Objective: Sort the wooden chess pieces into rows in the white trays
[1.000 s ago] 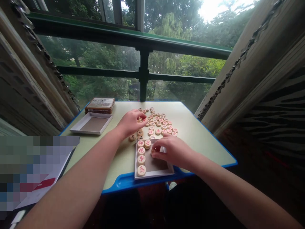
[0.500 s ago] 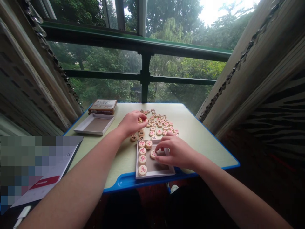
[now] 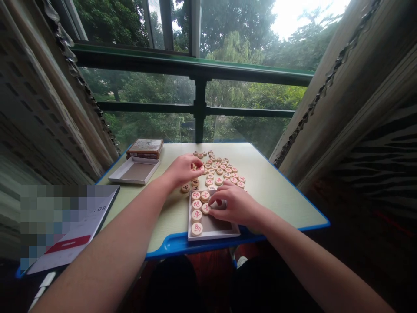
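My right hand (image 3: pixel 237 203) reaches into a shallow white box (image 3: pixel 213 238) at the table's near edge. Its thumb and fingers pinch a round Chinese chess piece (image 3: pixel 206 209) with a red character, just below a red-marked stack (image 3: pixel 205 196). Down the box's left side runs a column of red pieces, with a red horse piece (image 3: pixel 196 229) nearest me. My left hand (image 3: pixel 182 168) is over the left side of the loose pieces, fingertips closed around a piece (image 3: pixel 201 169) that they partly cover. More red and black pieces (image 3: pixel 219 181) lie spread beyond the box.
An open box lid (image 3: pixel 134 171) and a brown box (image 3: pixel 145 147) sit at the table's back left. A tablet-like screen (image 3: pixel 97 213), partly blurred out, stands at the left edge. The table (image 3: pixel 276 191) has a blue rim; window and curtains surround it.
My right hand has slid the pinched piece left and slightly up, close to the column and under the stack. My left hand stays at the loose pieces. The view has shifted slightly.
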Tool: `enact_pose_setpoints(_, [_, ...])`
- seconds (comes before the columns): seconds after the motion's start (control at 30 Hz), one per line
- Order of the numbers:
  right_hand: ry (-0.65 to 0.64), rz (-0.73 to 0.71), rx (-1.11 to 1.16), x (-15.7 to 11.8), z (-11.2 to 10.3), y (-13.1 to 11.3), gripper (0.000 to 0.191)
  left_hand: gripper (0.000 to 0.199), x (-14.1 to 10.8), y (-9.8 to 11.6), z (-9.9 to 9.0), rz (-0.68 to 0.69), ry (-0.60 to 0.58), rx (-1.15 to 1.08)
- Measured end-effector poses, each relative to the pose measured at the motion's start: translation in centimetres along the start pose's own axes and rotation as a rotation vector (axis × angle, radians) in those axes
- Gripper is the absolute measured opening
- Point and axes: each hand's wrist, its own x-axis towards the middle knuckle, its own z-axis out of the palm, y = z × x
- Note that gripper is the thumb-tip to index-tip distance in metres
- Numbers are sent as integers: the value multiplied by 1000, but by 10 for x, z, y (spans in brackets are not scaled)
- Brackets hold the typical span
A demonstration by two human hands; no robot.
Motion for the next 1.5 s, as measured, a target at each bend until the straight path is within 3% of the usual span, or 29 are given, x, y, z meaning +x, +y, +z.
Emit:
enact_pose_setpoints(0.57, [52,38,27,-1,2,2,11,15,-5,6,-4,-8,-55,-13])
enact_pose_setpoints(0.77, [237,134,-5,-2,5,19,15,15,-4,5,-2,-7,-71,-41])
enact_pose_setpoints(1.23, [159,255,-199,24,12,31,17,19,-2,-5,4,-71,-24,-107])
enact_pose_setpoints(1.5, [89,254,-200,45,-4,32,18,24,1,-10,8,-112,28,-172])
